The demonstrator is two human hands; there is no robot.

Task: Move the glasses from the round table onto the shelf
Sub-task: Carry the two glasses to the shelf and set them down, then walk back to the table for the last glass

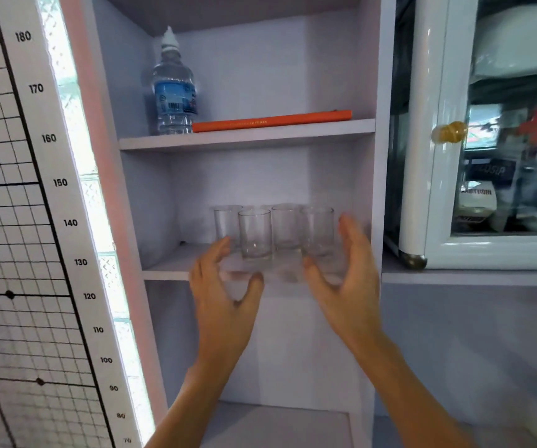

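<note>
Several clear drinking glasses [255,233] stand upright in a tight cluster on the middle shelf [170,268] of a pale lilac cabinet. My left hand [225,286] hovers at the shelf's front edge, just left of and below the cluster, fingers spread and empty. My right hand [344,273] is cupped at the right side of the cluster, fingers apart, close to the rightmost glass [318,229] without gripping it. The round table is out of view.
On the upper shelf [293,132] stand a water bottle [174,88] and a flat orange book [272,121]. A white glass-door first-aid cabinet [487,140] is at the right. A height chart [50,189] covers the wall at the left. The lower compartment [277,421] is open below.
</note>
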